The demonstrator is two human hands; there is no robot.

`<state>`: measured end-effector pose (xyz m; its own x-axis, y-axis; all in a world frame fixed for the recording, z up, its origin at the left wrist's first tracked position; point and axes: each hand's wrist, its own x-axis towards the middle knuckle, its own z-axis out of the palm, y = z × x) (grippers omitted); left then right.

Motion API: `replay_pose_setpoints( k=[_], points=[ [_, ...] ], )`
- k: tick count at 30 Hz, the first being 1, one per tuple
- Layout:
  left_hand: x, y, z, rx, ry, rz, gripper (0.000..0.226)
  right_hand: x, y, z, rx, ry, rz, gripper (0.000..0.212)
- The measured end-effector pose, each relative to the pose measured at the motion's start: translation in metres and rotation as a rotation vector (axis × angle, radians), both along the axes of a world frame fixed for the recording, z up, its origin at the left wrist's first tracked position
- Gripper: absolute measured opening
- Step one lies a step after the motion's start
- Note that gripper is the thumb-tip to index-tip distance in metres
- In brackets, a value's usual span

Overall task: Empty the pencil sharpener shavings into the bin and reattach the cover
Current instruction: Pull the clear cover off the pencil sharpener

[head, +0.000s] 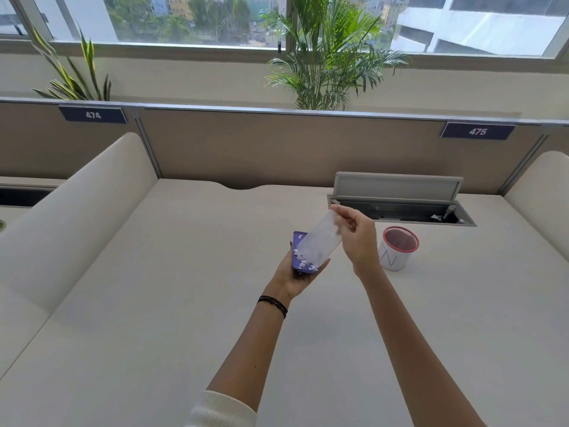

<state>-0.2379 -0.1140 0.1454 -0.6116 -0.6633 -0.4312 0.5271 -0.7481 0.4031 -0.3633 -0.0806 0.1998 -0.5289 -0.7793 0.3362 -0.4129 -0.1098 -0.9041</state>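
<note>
My left hand (297,277) holds the purple sharpener body (298,252) from below, above the desk. Pale shavings (303,261) lie along its top face. My right hand (357,238) pinches the far end of the clear frosted cover (321,241), which is tilted up off the body with its lower end still at the body's near end. The bin (398,249), a small white cup with a red mesh rim, stands on the desk just right of my right hand.
An open cable hatch (397,208) with its lid raised sits in the cream desk (184,303) behind the bin. Padded dividers stand at left (77,204) and right (542,186), and a partition panel (277,149) runs along the back.
</note>
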Motion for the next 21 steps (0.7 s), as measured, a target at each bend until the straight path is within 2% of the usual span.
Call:
replay_pose_setpoints(
  k=[3, 10, 14, 18, 21],
  points=[
    [0.007, 0.0, -0.006, -0.007, -0.002, 0.014, 0.038, 0.005, 0.012, -0.004, -0.065, 0.104, 0.007, 0.026],
    [0.013, 0.017, -0.009, 0.023, -0.025, 0.012, 0.035, 0.01, 0.019, -0.013, -0.143, 0.101, -0.048, 0.028],
    [0.008, 0.022, -0.01, 0.047, -0.024, 0.009, 0.037, 0.012, 0.017, -0.018, -0.168, 0.053, -0.095, 0.027],
    [0.003, 0.025, -0.008, 0.035, -0.054, -0.003, 0.037, 0.008, 0.012, -0.03, -0.083, -0.143, -0.17, 0.026],
    [0.001, 0.026, -0.007, 0.03, -0.062, -0.013, 0.035, 0.004, 0.013, -0.033, -0.071, -0.111, -0.21, 0.026]
  ],
)
